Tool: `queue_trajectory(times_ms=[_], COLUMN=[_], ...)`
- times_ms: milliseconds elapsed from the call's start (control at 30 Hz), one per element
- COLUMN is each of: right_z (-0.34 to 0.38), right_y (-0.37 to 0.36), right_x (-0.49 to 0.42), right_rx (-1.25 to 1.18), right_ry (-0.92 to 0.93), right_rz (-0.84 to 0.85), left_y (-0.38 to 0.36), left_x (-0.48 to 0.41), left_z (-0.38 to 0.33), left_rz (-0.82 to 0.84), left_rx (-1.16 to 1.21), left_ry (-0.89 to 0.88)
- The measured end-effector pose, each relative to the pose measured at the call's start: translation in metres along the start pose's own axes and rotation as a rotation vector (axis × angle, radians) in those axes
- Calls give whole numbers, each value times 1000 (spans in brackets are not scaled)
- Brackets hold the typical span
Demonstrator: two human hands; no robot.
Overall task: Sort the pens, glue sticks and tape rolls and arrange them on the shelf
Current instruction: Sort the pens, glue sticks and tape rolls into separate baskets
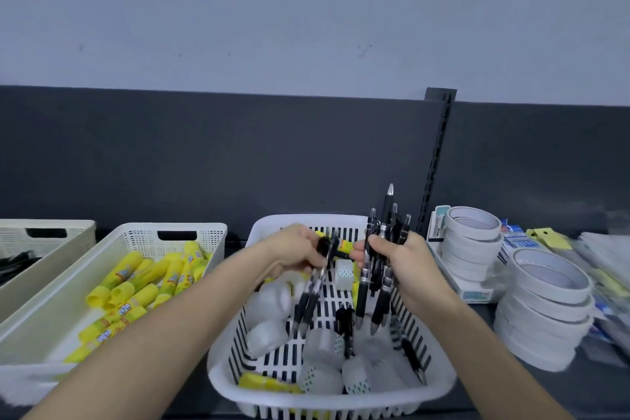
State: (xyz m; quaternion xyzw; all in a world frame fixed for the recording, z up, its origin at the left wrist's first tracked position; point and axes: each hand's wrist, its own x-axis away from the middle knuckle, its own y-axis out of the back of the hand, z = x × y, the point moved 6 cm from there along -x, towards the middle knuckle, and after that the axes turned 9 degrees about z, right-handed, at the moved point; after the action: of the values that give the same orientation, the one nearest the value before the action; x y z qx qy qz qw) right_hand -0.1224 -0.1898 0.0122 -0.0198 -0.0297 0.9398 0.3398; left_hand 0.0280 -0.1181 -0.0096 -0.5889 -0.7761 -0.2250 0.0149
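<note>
You are gathering pens out of the white basket point(341, 397), which is sitting on the shelf point(475, 320). Your right hand point(399, 259) is hanging over the basket's far right corner, its grip wrapping a bundle of black pens point(387, 222) that is standing roughly upright. Your left hand point(293, 249) is working over the basket's far middle, its grip pinching a few more pens point(312, 297). These are hanging down and are too blurred to count.

Judging by this, you are about to pass the left hand's pens into the bundle. Line them up beside it with their ends level, and loosen the right grip only as they are sliding in, or the bundle may fan out. More pens are lying in the basket: a loose pen point(347, 331) at its middle and another by its right wall, among clear tape rolls point(324, 348) and a glue stick point(266, 382). Take each by the barrel.

Left of the basket, a cream bin point(191, 228) is holding the glue sticks point(136, 280). Beyond it, a second bin point(68, 225) is holding dark things, likely pens. Any carry that way is crossing two rims, so lift well clear of them. Just right of the basket, white tape stacks point(545, 283) are crowding your right elbow. Above the basket, the room is open.
</note>
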Motion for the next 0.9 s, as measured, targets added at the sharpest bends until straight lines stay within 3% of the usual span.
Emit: queue_trajectory(times_ms=[133,233,367,633,767,900], right_z=[21,37,59,57,39,-6], right_y=[-15,-47,-118,-323,-431,-501], right_x=[-12,-24,-36,-45,-55,-78], right_rx=[26,70,79,100,63,47], right_ry=[48,73,129,129,42,-130], right_rz=[24,73,200,460,510,455], left_y=[48,79,135,280,346,388], left_x=[41,79,136,264,307,311], left_z=[-32,-41,-29,60,121,172], left_rz=[-186,-270,-442,-760,-797,-776], left_rx=[258,302,251,111,66,-112], left_ry=[-263,-396,-444,-278,-138,60])
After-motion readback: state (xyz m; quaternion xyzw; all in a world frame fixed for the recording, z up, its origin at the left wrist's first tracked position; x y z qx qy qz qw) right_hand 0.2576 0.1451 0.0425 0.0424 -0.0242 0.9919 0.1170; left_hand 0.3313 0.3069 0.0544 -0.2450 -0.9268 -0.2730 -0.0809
